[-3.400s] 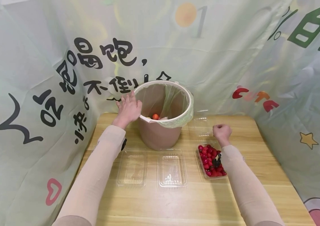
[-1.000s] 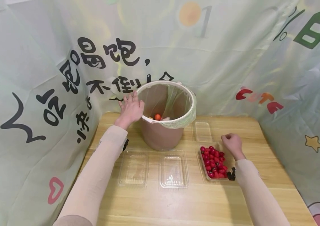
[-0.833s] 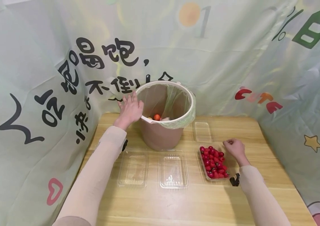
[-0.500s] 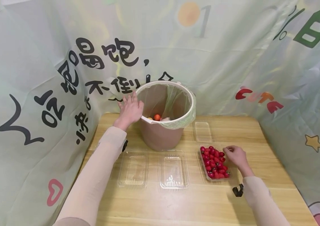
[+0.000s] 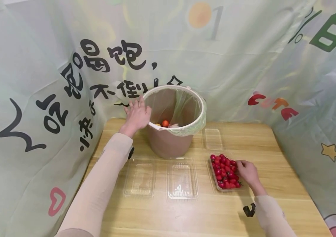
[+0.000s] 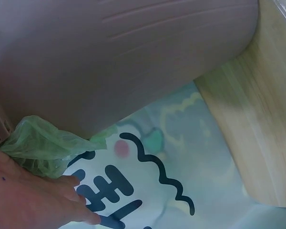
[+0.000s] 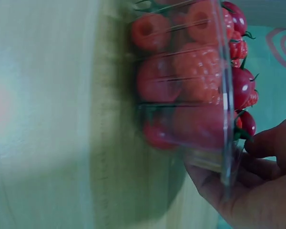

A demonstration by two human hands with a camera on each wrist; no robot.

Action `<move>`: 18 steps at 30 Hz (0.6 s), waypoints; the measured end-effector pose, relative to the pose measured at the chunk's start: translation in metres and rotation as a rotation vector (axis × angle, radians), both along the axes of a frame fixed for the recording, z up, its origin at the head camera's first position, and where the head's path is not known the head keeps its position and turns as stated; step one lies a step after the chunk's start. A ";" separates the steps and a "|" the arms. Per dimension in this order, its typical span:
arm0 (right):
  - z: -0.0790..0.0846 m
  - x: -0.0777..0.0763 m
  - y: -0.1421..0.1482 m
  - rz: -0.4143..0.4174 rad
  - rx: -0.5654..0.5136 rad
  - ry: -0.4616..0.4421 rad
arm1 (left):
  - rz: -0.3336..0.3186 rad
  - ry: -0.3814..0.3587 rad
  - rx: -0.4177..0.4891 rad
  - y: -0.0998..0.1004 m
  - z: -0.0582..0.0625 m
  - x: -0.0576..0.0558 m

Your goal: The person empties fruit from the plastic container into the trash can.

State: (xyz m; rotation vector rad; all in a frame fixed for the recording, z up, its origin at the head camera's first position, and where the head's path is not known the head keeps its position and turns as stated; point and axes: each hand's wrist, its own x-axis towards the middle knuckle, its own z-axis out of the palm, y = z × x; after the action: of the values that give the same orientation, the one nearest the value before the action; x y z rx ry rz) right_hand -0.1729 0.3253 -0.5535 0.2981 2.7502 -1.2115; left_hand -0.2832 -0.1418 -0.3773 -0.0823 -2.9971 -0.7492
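Note:
In the head view, my left hand [image 5: 138,114] rests on the left rim of a brownish-pink bin [image 5: 169,144], fingers straight and spread. The left wrist view shows these fingers beside the bin's green liner bag [image 6: 43,143]. My right hand [image 5: 248,172] is at the right side of a clear plastic box [image 5: 230,190], which is filled with cherry tomatoes [image 7: 243,88] and raspberries [image 7: 198,67]. Seen from the right wrist, the thumb reaches over the rim beside a tomato, and the fingers lie against the box's outside; the hand grips the box edge.
Two clear plastic trays [image 5: 182,194] [image 5: 139,192] lie on the wooden table [image 5: 144,217] before the bin. Behind the fruit box lies another clear plastic piece [image 5: 212,138]. An orange-red round item [image 5: 165,123] shows inside the bin. Printed cloth walls [image 5: 224,75] enclose the table.
My right hand has come from behind the fruit box round to its right side and now touches it. The clear piece behind, tilted up earlier, lies flat. My left hand has stayed put.

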 end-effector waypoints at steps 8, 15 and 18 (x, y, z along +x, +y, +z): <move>0.000 0.002 -0.002 0.044 0.053 0.048 | 0.004 0.006 -0.007 0.000 -0.001 0.000; -0.003 0.002 -0.001 0.036 -0.019 0.024 | -0.003 -0.007 0.000 0.001 -0.001 0.000; -0.004 0.002 0.001 0.030 -0.073 -0.008 | 0.002 -0.009 0.000 0.001 0.000 0.000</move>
State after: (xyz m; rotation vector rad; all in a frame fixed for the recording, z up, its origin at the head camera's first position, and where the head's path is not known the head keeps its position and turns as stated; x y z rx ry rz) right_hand -0.1712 0.3264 -0.5579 0.2523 2.6867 -1.2966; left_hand -0.2829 -0.1413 -0.3777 -0.0755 -3.0055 -0.7516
